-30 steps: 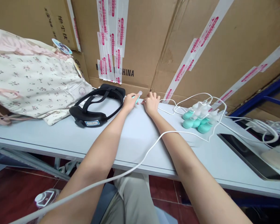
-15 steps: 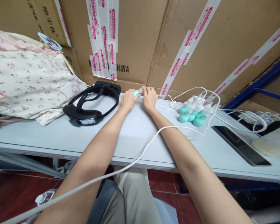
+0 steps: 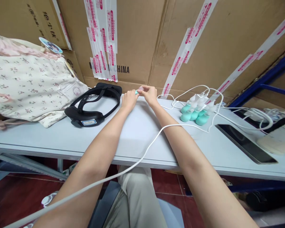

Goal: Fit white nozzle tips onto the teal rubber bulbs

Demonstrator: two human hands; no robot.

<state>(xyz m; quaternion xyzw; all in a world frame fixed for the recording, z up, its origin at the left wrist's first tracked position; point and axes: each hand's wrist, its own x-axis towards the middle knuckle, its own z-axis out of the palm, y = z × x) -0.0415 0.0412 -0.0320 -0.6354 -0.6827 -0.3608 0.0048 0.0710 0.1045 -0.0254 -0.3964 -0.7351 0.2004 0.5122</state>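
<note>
Over the far part of the table, my left hand (image 3: 129, 100) is closed around a small mint-green squeeze bulb (image 3: 136, 92) with a clear tip, most of it hidden by the fingers. My right hand (image 3: 150, 94) meets it from the right, thumb and fingers pinched at the clear end. To the right stands a cluster of several similar mint-green bulbs (image 3: 194, 114), with translucent tips pointing up. Left of my hands lies a black head strap (image 3: 92, 106) with a small label.
A white cable (image 3: 154, 143) crosses over my forearms and loops around the bulbs. A black phone (image 3: 245, 142) lies on the right of the grey table (image 3: 142, 133). The floral cloth bag (image 3: 26, 82) fills the left side. A taped cardboard wall (image 3: 137, 38) rises behind.
My right hand has shifted left and turned, its thumb and fingers now closing at the bulb's clear end. Less of the bulb shows. The view has moved slightly.
</note>
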